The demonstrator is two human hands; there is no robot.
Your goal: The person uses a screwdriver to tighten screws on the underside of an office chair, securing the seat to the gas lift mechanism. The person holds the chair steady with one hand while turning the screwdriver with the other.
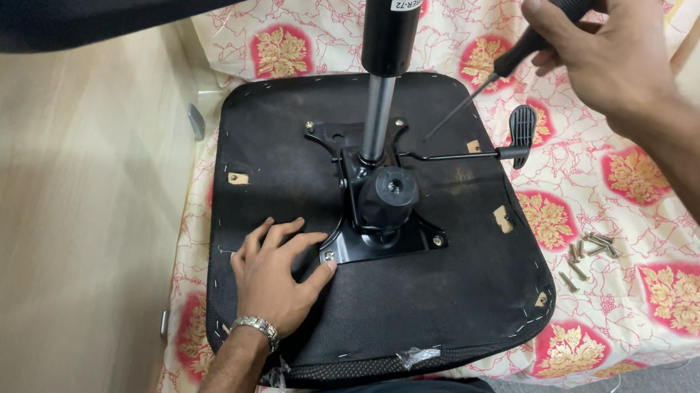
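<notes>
— Where's the tool now?

— The right hand, upper right of the frame, is wrapped tight round the black handle of the screwdriver; its tip slants down-left toward the mounting plate at centre

— And the other hand?

— The left hand, lower left of centre, lies flat with fingers spread on the upturned seat base, thumb just beside a corner screw. I'd say keep that pressure on and seat the tip squarely before turning

— Spare screws?

— A loose pile of screws on the floral cloth, right of the seat
</notes>
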